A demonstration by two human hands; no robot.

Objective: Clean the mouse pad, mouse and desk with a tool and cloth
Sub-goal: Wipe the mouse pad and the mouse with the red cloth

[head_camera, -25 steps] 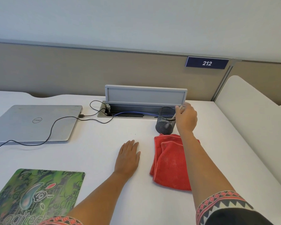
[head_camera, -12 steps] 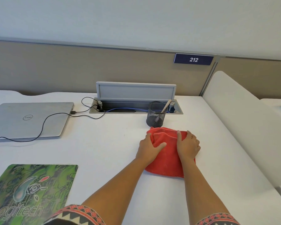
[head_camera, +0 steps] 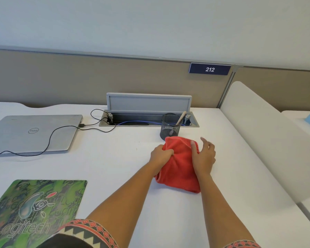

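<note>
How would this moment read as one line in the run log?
left hand: grips red cloth | right hand: open, rests on red cloth | tool: in mesh cup | mouse pad: apart, left

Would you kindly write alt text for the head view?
A left hand grips a red cloth on a white desk while the right hand touches it. A mesh cup stands behind; a laptop and mouse pad lie to the left.

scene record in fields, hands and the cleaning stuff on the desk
left hand: grips the red cloth at its left edge
right hand: rests on its right side, fingers loose
cloth position: bunched on desk, just before mesh pen cup
tool: pale handle leans in cup
mouse pad: green, near left
laptop: closed, far left
</note>
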